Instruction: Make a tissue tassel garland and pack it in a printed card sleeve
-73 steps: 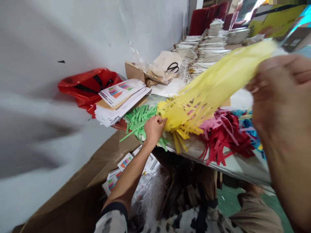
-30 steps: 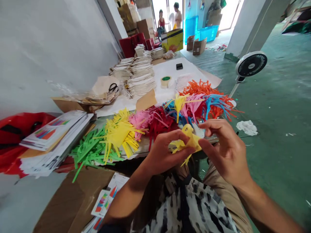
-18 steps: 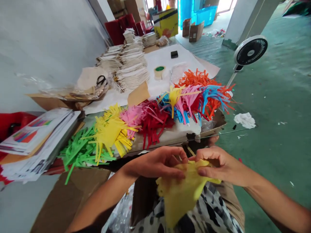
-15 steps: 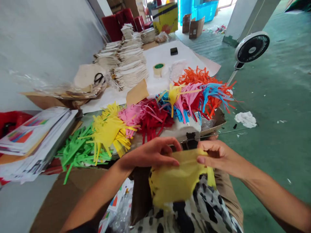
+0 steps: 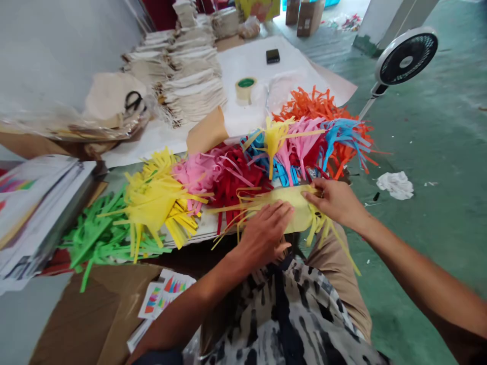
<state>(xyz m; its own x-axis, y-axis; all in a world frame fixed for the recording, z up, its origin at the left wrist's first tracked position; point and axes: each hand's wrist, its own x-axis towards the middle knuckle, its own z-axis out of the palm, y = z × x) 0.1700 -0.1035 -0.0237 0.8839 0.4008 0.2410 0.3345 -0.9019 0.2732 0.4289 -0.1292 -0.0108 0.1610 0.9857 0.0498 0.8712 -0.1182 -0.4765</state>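
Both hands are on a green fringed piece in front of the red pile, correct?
No: the head view shows the fringed piece is yellow, not green. The left hand and right hand are on it, in front of the red pile.

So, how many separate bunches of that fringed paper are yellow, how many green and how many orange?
Yellow: 3, the big heap, the small tuft further right, and the piece that the left hand presses flat and the right hand pinches.
Green: 1, the green heap.
Orange: 1, the orange heap.
Total: 5.
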